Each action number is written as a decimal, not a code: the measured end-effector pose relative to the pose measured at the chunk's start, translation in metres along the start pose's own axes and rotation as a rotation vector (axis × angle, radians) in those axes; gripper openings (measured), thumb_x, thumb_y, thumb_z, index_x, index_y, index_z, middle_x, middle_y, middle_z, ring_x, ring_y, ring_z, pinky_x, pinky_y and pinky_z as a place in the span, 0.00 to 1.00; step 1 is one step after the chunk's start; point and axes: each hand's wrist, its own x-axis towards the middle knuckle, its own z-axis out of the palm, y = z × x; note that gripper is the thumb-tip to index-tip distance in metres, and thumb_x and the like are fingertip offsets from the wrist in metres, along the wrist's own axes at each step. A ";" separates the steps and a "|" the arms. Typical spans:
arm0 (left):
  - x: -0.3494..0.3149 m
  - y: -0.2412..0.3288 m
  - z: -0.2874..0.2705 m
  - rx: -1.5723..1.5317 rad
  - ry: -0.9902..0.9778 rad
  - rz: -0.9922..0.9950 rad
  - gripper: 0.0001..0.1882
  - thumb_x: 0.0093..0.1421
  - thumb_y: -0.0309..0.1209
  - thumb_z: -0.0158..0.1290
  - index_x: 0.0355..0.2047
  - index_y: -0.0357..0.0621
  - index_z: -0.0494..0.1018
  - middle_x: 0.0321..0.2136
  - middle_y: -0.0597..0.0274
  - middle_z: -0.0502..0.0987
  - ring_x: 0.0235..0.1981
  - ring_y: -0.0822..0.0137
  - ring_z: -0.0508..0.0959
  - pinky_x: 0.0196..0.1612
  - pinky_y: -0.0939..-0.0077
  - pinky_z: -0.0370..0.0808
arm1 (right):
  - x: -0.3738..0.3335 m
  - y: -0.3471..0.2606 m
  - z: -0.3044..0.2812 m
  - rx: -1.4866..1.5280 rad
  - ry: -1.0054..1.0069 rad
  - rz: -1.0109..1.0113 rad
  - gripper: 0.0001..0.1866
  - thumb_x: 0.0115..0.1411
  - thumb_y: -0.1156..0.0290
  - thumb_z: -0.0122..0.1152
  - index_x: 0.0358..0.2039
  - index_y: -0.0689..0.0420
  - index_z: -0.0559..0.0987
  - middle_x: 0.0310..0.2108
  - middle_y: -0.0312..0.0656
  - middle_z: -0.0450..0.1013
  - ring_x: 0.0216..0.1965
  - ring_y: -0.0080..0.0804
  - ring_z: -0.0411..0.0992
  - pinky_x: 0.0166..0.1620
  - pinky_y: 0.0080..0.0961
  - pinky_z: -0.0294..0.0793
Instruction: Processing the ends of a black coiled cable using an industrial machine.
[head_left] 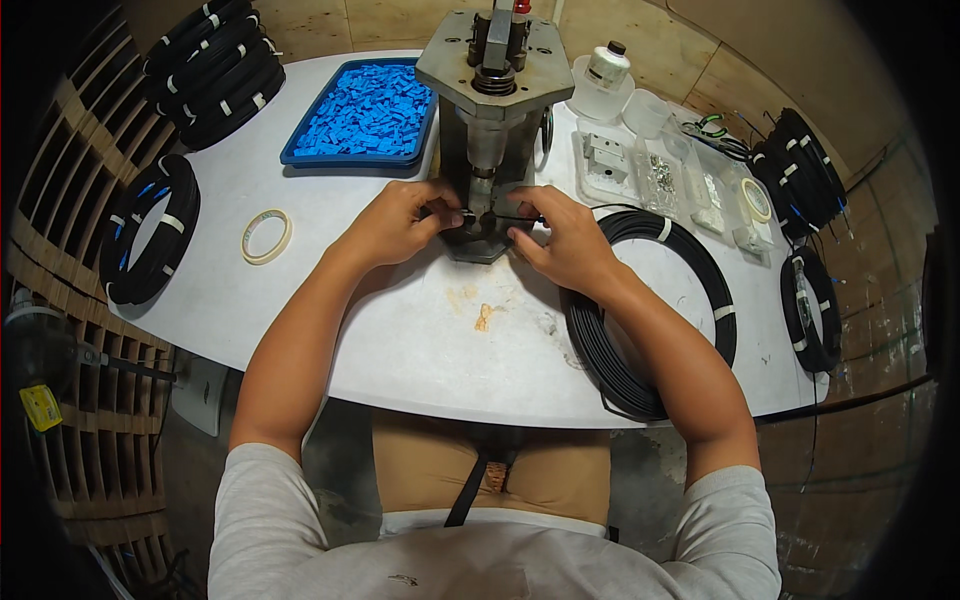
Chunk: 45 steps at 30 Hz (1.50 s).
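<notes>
Head view: I see right hand (562, 240) pinching cable (519, 219), pointing left across press (487, 145) toward left hand (400, 224), its grip unclear.

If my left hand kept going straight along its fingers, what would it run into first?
Most likely the lower part of the metal press, just right of the left hand's fingertips; depth there is unclear, so they may already touch.

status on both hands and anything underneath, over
Left hand at press, grip unclear. Right hand holding black cable. Cable coil beneath right forearm.
</notes>
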 end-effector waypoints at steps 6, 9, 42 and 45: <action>0.000 0.000 0.001 -0.009 0.009 0.009 0.08 0.63 0.21 0.57 0.42 0.35 0.81 0.33 0.54 0.86 0.38 0.66 0.85 0.46 0.70 0.79 | 0.000 0.000 -0.001 0.023 -0.068 0.026 0.21 0.58 0.75 0.72 0.52 0.57 0.79 0.40 0.46 0.80 0.39 0.39 0.83 0.42 0.32 0.83; 0.000 -0.002 0.001 -0.023 0.008 0.003 0.08 0.63 0.22 0.58 0.42 0.34 0.81 0.33 0.54 0.86 0.38 0.65 0.85 0.47 0.69 0.79 | 0.000 0.000 -0.001 0.030 -0.070 0.029 0.20 0.58 0.75 0.71 0.52 0.58 0.79 0.41 0.47 0.81 0.40 0.39 0.84 0.42 0.32 0.84; 0.000 0.002 0.002 0.026 0.011 0.002 0.11 0.66 0.28 0.59 0.45 0.35 0.82 0.32 0.48 0.85 0.34 0.61 0.84 0.45 0.67 0.79 | -0.001 0.005 0.002 -0.064 0.017 -0.133 0.08 0.61 0.75 0.71 0.41 0.58 0.84 0.34 0.44 0.79 0.31 0.44 0.80 0.34 0.34 0.80; 0.000 0.002 0.001 0.028 0.013 -0.001 0.11 0.67 0.28 0.58 0.45 0.35 0.82 0.32 0.48 0.85 0.34 0.61 0.84 0.45 0.67 0.79 | 0.000 0.003 0.002 -0.063 0.026 -0.145 0.08 0.61 0.75 0.71 0.41 0.58 0.84 0.33 0.44 0.79 0.30 0.44 0.80 0.34 0.34 0.80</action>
